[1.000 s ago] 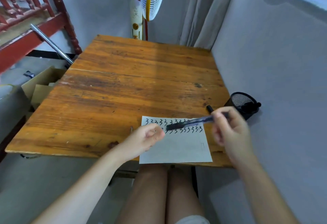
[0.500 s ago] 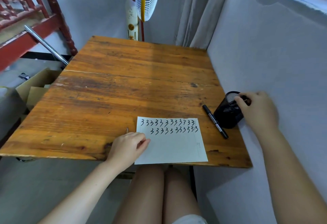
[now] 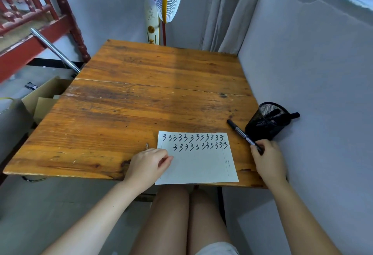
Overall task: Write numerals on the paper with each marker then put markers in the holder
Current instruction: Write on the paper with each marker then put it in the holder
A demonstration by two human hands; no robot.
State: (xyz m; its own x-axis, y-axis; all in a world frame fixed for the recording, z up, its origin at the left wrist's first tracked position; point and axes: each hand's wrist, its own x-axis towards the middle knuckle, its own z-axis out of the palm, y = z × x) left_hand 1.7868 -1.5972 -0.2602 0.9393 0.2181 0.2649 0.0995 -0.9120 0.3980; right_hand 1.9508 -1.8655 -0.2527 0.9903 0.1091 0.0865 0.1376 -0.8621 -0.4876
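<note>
right hand [image 3: 268, 160] fingers pinching marker [image 3: 243, 134] end; left hand [image 3: 148, 165] curled on paper [image 3: 201, 166] edge

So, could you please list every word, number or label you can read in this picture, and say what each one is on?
"3", handwritten again and again in two rows in black ink, on the paper.
Small grey print by the right margin of the paper: too small to read.
White print on the barrel of the black marker at the right hand: too small to read.
A label showing through the mesh holder: blurred, unreadable.
</note>
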